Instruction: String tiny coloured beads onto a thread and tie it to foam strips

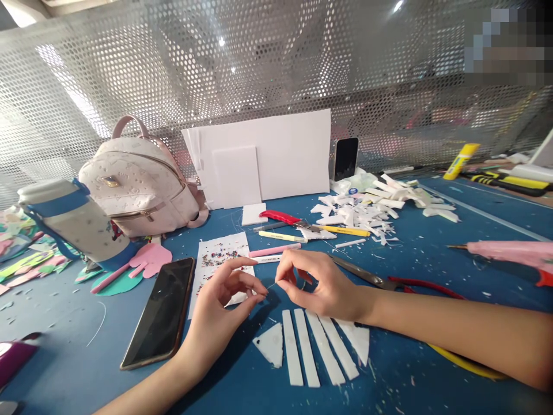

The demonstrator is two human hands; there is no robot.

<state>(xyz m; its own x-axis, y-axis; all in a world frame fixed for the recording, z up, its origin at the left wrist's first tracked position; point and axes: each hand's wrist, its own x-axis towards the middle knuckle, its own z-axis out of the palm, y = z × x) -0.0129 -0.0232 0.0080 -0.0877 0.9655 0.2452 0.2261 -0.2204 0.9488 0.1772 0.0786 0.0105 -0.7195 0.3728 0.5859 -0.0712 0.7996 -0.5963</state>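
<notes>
Thin pale thread [271, 285], short and taut, pinched between left hand [224, 294] and right hand [322, 285].

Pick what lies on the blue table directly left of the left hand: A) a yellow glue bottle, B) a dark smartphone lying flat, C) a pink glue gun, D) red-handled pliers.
B: a dark smartphone lies flat on the blue table just left of the left hand.
</notes>
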